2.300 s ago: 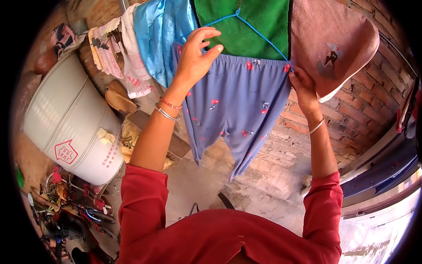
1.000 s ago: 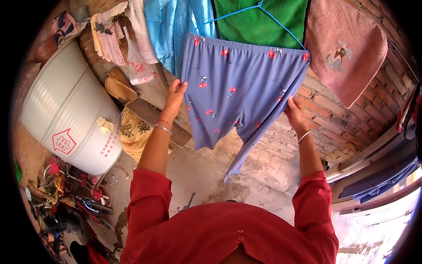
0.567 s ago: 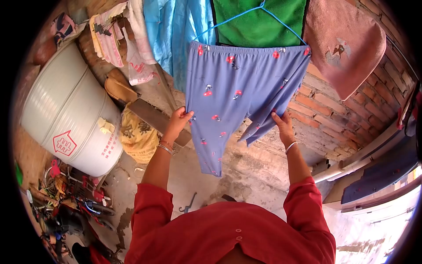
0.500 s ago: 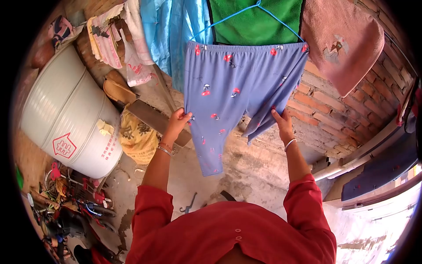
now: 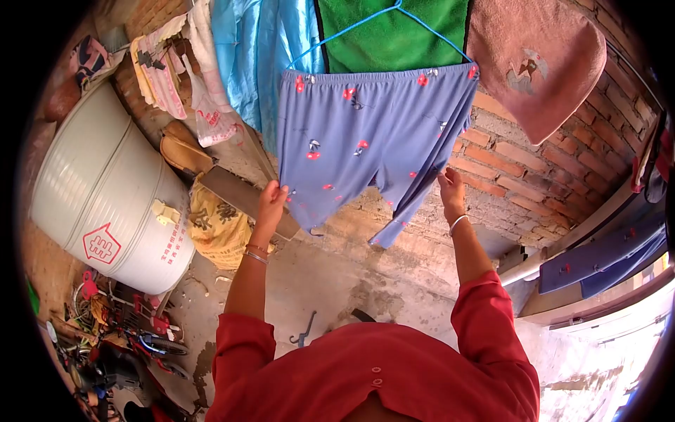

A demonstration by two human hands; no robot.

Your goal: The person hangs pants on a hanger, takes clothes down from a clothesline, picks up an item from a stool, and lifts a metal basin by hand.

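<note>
Blue-purple trousers (image 5: pixel 365 133) with red cherry prints hang by their elastic waist from a thin blue hanger (image 5: pixel 357 26). My left hand (image 5: pixel 272 204) pinches the trousers' left edge, low on that leg. At the opposite edge, my right hand (image 5: pixel 451 188) has its fingers together against the cloth of the other leg, pinching its border. Both leg ends hang loose below. Behind the waistband is a green cloth (image 5: pixel 394 35) with a dark border.
Shiny blue fabric (image 5: pixel 264 63) and a pink towel (image 5: pixel 534 63) hang on either side. A large white barrel (image 5: pixel 112 190) stands left, beside a yellow sack (image 5: pixel 216 228). A brick wall (image 5: pixel 520 165) is behind. Bicycles (image 5: pixel 151 341) are lower left.
The hands have moved from the waistband and hanger down to the sides of the legs. The legs have swung and shifted shape; the trousers now appear slightly further left in view.
</note>
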